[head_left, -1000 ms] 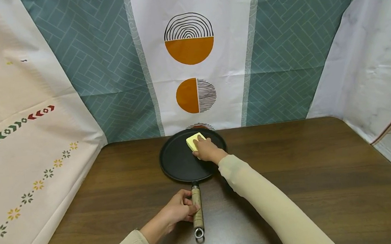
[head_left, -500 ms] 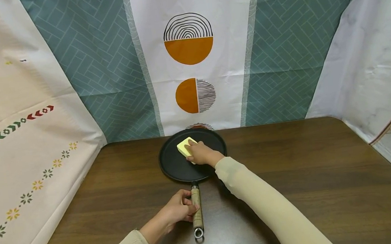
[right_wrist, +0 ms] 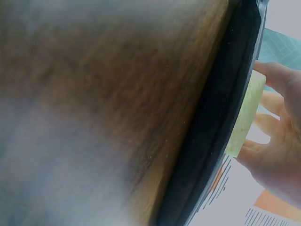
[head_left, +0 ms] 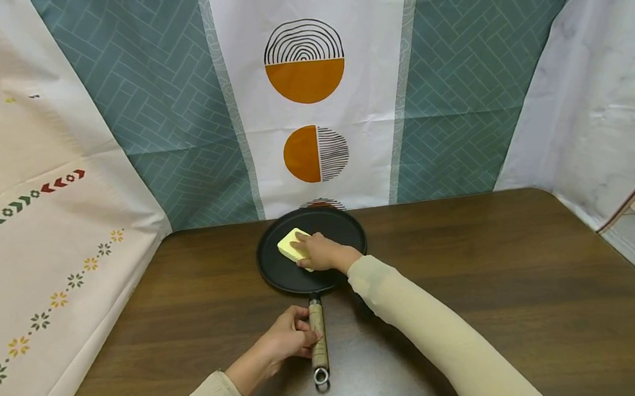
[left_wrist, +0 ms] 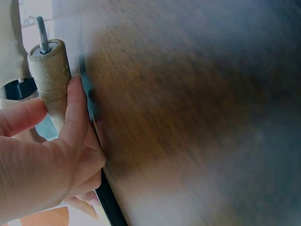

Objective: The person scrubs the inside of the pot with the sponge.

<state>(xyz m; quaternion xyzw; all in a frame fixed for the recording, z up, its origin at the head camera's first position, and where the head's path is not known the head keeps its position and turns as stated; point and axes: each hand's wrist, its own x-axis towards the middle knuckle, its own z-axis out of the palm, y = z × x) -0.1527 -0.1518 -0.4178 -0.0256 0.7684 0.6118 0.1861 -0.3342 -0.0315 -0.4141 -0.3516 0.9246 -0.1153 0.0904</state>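
A round black flat pan point(head_left: 326, 223) lies near the table's far edge, its wooden handle point(head_left: 318, 346) pointing toward me and ending in a metal ring point(head_left: 321, 377). My left hand point(head_left: 286, 340) pinches that handle between thumb and fingers; the left wrist view shows the handle point(left_wrist: 51, 75) between them. On the left half of the pan's surface sits a pale yellow sponge point(head_left: 290, 245), gripped by my right hand point(head_left: 321, 251). In the right wrist view the sponge point(right_wrist: 247, 113) stands just above the pan's dark rim point(right_wrist: 211, 108), with fingers and thumb along its sides.
The brown wooden table point(head_left: 478, 284) spreads out on both sides of the pan. A patterned cloth backdrop point(head_left: 318, 94) hangs right behind the far edge, with a cream cloth point(head_left: 67, 250) on the left and a marbled white one point(head_left: 620, 95) on the right.
My right hand has slid the sponge leftward and slightly toward me across the pan. My left hand stays on the handle, and the pan has hardly moved.
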